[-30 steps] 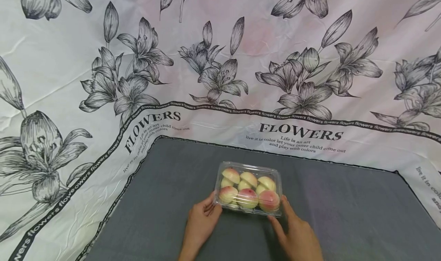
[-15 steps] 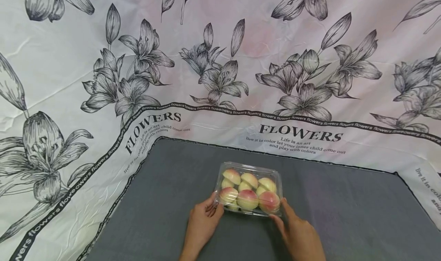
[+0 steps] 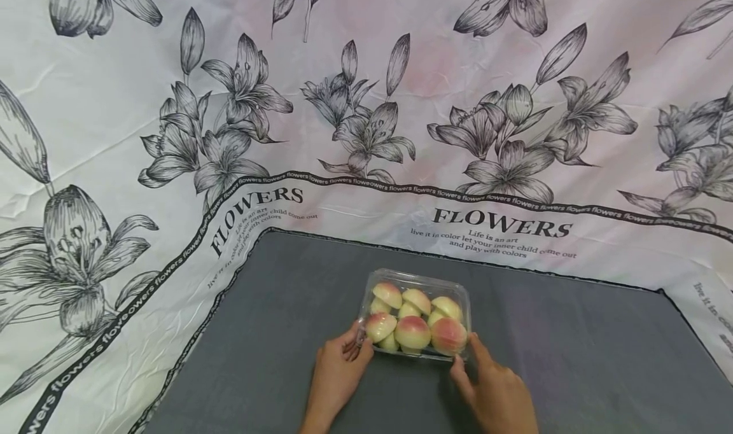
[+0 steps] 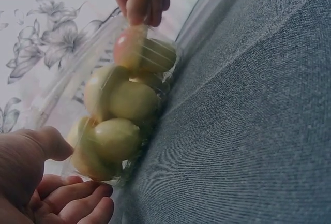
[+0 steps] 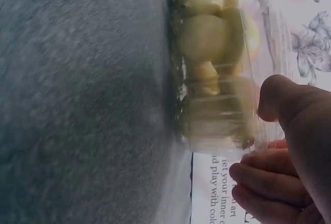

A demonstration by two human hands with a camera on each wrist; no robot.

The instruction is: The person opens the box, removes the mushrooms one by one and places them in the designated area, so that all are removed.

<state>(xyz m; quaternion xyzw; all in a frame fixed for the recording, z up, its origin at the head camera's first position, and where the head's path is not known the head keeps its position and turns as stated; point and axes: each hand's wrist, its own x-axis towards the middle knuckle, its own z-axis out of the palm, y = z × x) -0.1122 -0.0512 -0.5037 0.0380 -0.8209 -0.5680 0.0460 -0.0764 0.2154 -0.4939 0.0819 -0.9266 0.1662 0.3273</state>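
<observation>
A clear plastic box sits around the middle of the grey cloth, with several rounded pieces inside. They are pale yellow with a pink blush, and some look mushroom-shaped, a cap over a paler stem. My left hand pinches the box's front left corner between thumb and fingers. At the front right corner, my right hand holds it, the thumb on one side and curled fingers on another. In the left wrist view the box stands close against the cloth, both hands at its ends.
Grey cloth covers the flat surface around the box. A white and pink sheet with black lily drawings and the word FLOWERS rises behind and to the left, its dark edging bordering the grey cloth.
The right thumb has shifted slightly up onto the box's front right corner. Box and left hand appear slightly farther right, along with the whole view. Both hands keep their hold.
</observation>
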